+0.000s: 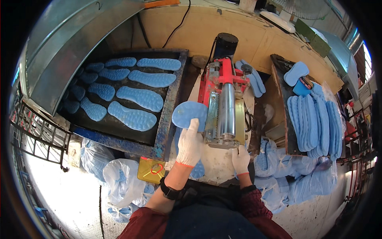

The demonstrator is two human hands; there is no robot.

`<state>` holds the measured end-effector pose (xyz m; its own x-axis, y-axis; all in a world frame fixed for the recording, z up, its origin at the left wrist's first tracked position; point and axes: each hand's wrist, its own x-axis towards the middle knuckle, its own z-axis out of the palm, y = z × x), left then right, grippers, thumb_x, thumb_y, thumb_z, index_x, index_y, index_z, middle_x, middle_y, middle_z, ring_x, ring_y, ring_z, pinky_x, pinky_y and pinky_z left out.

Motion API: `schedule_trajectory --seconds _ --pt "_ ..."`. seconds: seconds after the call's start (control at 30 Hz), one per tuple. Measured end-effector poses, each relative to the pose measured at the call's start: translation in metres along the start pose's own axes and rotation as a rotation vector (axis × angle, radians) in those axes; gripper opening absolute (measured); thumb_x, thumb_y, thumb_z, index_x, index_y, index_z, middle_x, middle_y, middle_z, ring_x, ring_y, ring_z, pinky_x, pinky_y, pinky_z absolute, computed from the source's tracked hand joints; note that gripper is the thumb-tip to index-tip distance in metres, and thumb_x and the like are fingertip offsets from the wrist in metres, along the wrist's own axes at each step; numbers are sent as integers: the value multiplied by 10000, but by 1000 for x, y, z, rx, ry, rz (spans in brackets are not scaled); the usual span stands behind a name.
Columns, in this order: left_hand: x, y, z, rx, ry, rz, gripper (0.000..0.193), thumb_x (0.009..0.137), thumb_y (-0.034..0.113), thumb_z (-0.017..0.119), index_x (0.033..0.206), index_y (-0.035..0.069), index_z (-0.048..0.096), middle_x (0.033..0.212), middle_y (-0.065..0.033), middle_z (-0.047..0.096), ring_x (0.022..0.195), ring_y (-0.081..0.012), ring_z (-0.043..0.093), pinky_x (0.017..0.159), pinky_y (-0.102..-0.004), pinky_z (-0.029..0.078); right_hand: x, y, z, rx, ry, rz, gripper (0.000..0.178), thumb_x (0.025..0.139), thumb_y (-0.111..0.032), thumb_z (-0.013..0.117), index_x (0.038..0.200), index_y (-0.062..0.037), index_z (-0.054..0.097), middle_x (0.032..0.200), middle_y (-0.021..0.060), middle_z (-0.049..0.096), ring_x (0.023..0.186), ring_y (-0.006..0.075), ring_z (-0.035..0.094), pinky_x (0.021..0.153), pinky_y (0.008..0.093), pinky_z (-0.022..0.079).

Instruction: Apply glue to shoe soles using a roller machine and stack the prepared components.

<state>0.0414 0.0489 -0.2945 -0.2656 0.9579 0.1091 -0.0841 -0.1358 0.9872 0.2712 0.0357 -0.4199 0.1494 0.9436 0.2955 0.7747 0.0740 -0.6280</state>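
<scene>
In my left hand, which wears a white knit glove, is a blue bumpy insole, with the thumb lying across its top. The insole is just left of the roller machine, which has a red frame, a shiny steel roller and a dark motor. My right hand, gloved too, is at the machine's front right corner; its fingers are partly hidden and their grip is unclear. Another blue insole lies partly under my left hand and wrist on the worktop.
A blue-edged tray at left carries several insoles beneath a metal hood. Right of the machine, stacked insoles cover a dark board. Plastic bags of insoles stand below, near a yellow container. Two insoles lean behind the machine.
</scene>
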Motion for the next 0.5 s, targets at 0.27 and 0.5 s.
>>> schedule_trajectory --seconds 0.27,0.5 --pt "-8 32 6 -269 138 -402 349 1003 286 532 1210 12 589 993 8 565 824 -100 519 737 -260 446 0 1 -1 1 11 -44 140 905 -168 580 915 -38 629 837 201 634 800 403 620 689 455 492" --pt "-2 36 -6 -243 75 -72 312 1000 192 490 1198 -40 559 1145 -81 593 1023 -167 538 930 -302 422 0 2 0 -14 -35 28 141 905 -159 575 933 -35 635 857 207 642 815 406 623 705 457 494"
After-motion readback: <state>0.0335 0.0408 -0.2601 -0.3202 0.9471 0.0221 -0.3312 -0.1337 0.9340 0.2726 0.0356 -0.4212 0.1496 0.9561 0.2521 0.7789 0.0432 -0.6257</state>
